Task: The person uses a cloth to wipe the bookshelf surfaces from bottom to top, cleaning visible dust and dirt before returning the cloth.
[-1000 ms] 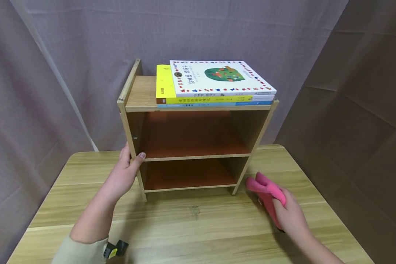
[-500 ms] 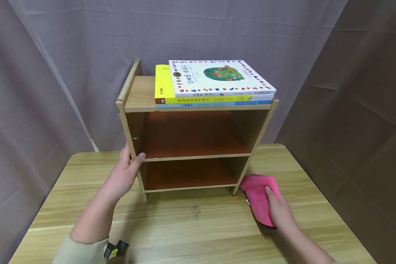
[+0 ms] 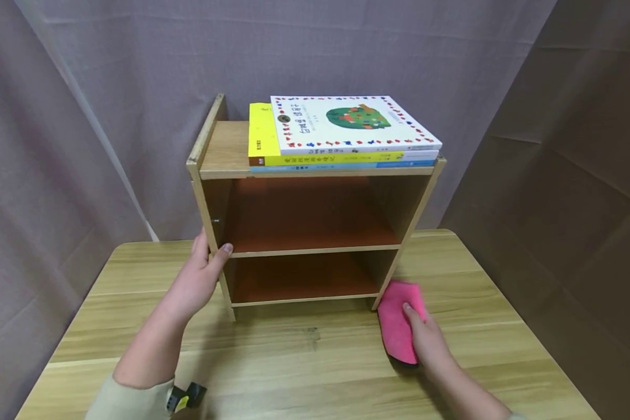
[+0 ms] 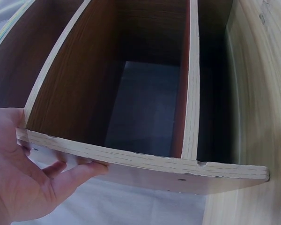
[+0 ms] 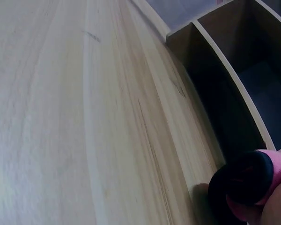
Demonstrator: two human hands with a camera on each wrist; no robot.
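A small wooden bookshelf (image 3: 315,254) stands on the table. My left hand (image 3: 196,286) grips its left side panel, the thumb over the front edge at the middle shelf and the fingers on the outer face. In the left wrist view, that hand (image 4: 33,173) holds the panel's edge (image 4: 145,159). Low by the bookshelf's right side, my right hand (image 3: 427,341) pinches a pink cloth (image 3: 399,326) with a dark edge, thumb on top. The cloth overlaps the foot of the right panel. In the right wrist view, its dark rounded edge (image 5: 246,180) shows beside the bottom shelf.
Several children's books lie stacked on the bookshelf's top, a white one (image 3: 346,123) uppermost over a yellow one (image 3: 262,131). The wood-grain table (image 3: 294,379) extends in front. Grey curtains (image 3: 152,70) hang behind and to the sides.
My right hand has moved left toward the bookshelf's lower right corner, and the pink cloth has turned from folded to flatter against it. The left hand keeps its hold; books and bookshelf stay put.
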